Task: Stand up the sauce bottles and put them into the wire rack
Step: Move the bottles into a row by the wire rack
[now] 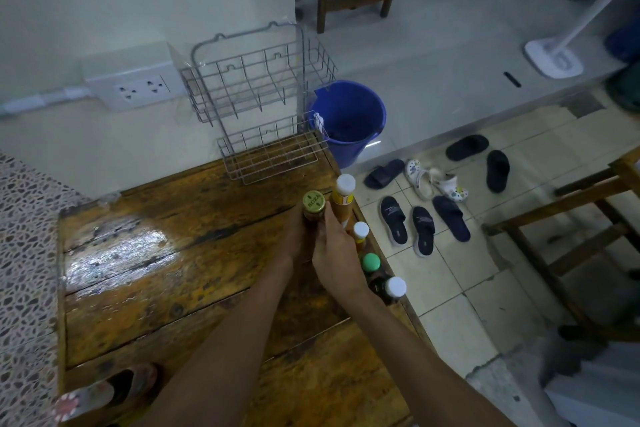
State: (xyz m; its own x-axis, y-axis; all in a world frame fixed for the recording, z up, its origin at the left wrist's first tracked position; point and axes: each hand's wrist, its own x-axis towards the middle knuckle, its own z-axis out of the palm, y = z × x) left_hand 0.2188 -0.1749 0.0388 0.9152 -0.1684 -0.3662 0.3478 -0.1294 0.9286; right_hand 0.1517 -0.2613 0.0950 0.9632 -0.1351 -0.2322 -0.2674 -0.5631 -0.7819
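Note:
Several sauce bottles stand upright in a row along the right edge of the wooden table (180,281). At the far end are a gold-lidded bottle (313,203) and a tall white-capped bottle (343,198). Behind them come a small white-capped bottle (360,232), a green-capped bottle (370,263) and a dark white-capped bottle (393,288). My left hand (298,236) wraps the gold-lidded bottle from the left, mostly hidden. My right hand (334,253) rests against the same bottle and the tall one. The two-tier wire rack (256,104) stands empty at the table's far edge.
A blue bucket (349,114) sits on the floor just right of the rack. Sandals and slippers (422,204) lie on the tiled floor beside the table. A wall socket (138,88) is left of the rack. A pebbled counter (24,253) borders the table's left side.

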